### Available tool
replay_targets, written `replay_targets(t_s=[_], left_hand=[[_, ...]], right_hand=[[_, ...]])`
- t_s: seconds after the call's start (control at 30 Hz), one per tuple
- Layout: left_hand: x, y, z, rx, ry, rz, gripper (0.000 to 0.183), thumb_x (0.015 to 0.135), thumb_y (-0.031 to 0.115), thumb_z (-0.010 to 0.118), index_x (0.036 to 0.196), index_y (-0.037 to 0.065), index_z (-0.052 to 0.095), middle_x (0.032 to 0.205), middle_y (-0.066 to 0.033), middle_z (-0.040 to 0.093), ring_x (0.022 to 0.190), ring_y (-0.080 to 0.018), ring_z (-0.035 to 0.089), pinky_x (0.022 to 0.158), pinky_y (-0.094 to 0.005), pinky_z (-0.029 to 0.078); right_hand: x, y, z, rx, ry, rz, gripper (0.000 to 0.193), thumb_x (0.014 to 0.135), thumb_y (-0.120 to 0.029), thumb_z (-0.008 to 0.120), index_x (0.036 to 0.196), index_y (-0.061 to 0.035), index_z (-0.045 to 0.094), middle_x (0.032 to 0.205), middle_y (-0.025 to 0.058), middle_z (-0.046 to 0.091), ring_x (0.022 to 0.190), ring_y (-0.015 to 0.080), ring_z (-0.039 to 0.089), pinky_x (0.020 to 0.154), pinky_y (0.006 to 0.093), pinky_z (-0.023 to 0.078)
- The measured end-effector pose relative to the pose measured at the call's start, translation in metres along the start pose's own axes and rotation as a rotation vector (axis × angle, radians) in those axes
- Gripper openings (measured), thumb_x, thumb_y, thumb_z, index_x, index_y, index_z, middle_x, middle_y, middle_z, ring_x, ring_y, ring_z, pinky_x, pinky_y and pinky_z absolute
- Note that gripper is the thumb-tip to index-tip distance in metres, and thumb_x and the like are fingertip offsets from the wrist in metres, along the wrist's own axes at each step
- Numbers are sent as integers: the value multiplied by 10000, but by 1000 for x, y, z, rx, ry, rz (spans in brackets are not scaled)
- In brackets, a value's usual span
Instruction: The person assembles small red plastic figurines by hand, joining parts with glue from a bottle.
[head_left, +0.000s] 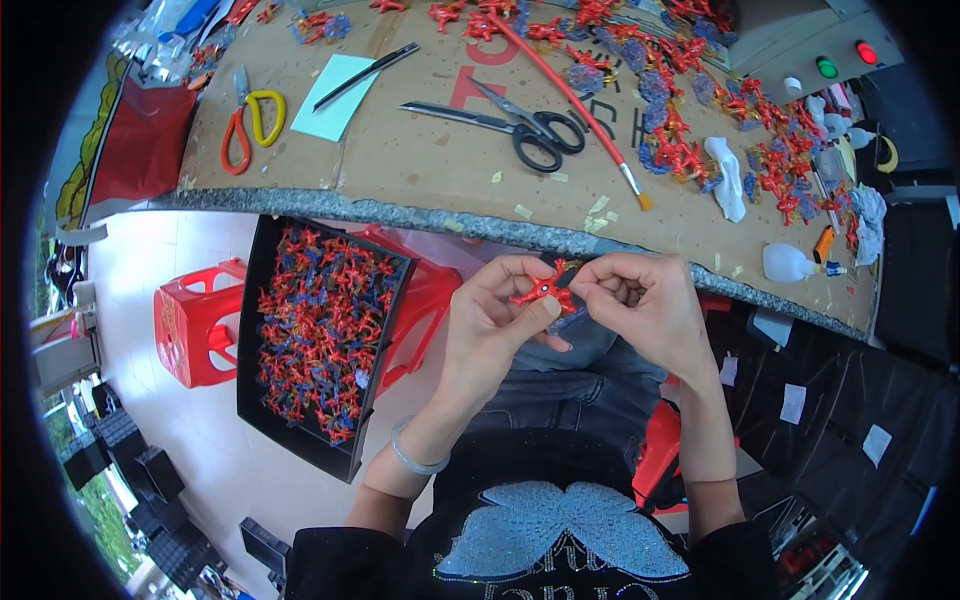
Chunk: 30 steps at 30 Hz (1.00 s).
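Observation:
In front of my lap, just below the table edge, a small red plastic figure (543,289) with some blue and yellow on it is held between my two hands. My left hand (497,310) is closed on it, thumb across its lower side. The thumb and forefinger of my right hand (640,305) pinch at the figure's right end; whether something else tiny is between them is hidden. A black tray (248,400) full of similar red and blue figures stands to the left of my lap, on a red stool (415,300).
On the cardboard-covered table (400,165) lie black-handled scissors (535,130), a red brush (570,90), red-and-yellow-handled cutters (250,120), a black pen (365,77) on pale green paper (325,115), and a white squeeze bottle (787,262). Several loose figures (680,155) spread along the right. Another red stool (190,335) stands left.

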<state>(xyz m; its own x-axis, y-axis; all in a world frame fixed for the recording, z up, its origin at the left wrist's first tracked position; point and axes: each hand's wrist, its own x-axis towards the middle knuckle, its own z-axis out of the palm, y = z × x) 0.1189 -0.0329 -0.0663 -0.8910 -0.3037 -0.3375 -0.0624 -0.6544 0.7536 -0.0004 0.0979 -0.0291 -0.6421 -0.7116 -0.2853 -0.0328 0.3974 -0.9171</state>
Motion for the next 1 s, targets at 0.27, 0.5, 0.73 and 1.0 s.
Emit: replay_targets(t_s=[0.27, 0.5, 0.73, 1.0], left_hand=[[4, 4, 11, 25, -17, -44, 245, 850, -43, 579, 1088, -32, 523, 955, -101, 632, 798, -143, 639, 590, -285, 581], [6, 4, 14, -5, 18, -60, 243, 846, -56, 566, 1084, -26, 521, 989, -125, 637, 810, -171, 650, 572, -278, 567], [5, 1, 10, -11, -6, -65, 237, 844, -36, 573, 1074, -6, 525, 1017, -144, 632, 811, -189, 659, 557, -271, 562], [0, -3, 21, 26, -34, -44, 249, 834, -8, 609, 1062, -22, 510, 973, -140, 627, 790, -217, 671, 516, -251, 555]], right_hand=[[-10, 19, -27, 120, 316, 28, 79, 837, -22, 629, 892, 25, 661, 691, -46, 582, 602, -13, 469, 535, 143, 355], [-46, 20, -59, 62, 751, -72, 91, 845, -37, 642, 914, 21, 657, 701, -29, 599, 618, 2, 515, 549, 145, 394], [-104, 39, -160, -36, 1399, -206, 131, 868, -94, 640, 932, 18, 658, 620, -56, 519, 501, -9, 404, 441, 146, 256], [-146, 138, -260, -436, 1603, 39, 185, 857, -152, 649, 916, 22, 677, 648, 17, 616, 560, 51, 547, 510, 186, 396]])
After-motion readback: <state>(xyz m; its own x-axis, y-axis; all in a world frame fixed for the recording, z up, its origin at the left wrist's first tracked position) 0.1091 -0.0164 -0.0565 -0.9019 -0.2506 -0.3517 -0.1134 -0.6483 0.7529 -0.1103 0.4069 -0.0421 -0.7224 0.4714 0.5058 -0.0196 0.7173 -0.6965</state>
